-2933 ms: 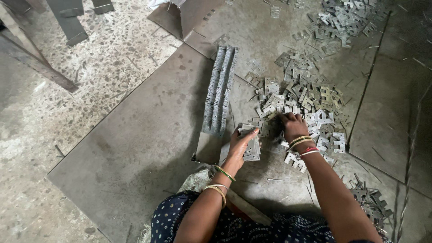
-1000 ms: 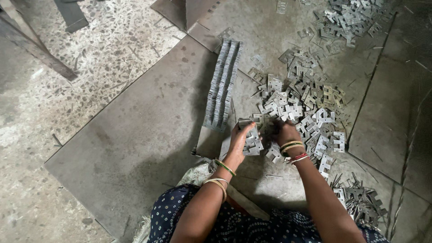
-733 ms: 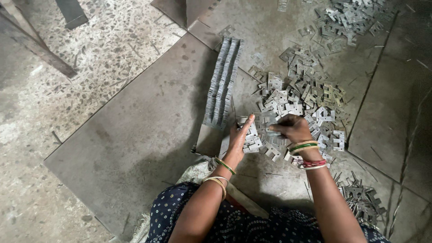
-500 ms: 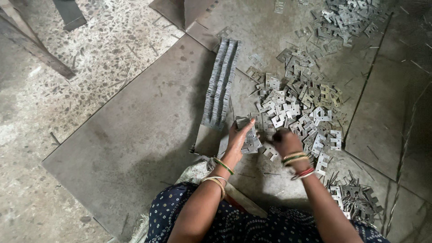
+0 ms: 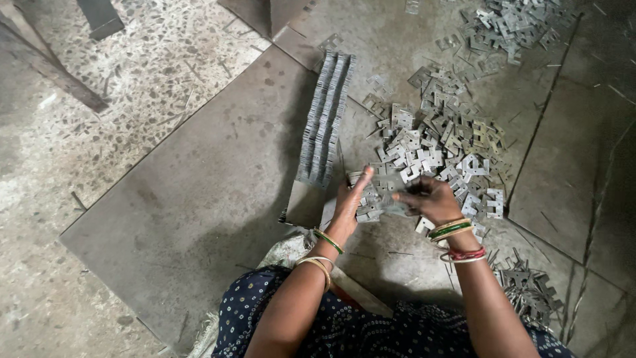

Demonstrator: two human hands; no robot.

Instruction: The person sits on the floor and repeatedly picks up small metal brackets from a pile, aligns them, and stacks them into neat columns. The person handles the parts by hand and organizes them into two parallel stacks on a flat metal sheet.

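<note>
Head view — left hand [image 5: 349, 202] and right hand [image 5: 430, 199] seemingly clasp stacked metal plates [image 5: 376, 199].

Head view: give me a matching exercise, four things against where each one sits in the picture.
Things:
1. left hand
2. right hand
3. neat row of stacked metal plates
4. loose pile of metal plates

Places:
A. scattered on the floor beyond the right hand
B. standing on edge on the grey sheet, beyond the left hand
C. pressed flat against the near end of a small bundle of plates
D. fingers on the bundle's other side, red and green bangles at the wrist

Pairs: 1-C, 2-D, 3-B, 4-A
</note>
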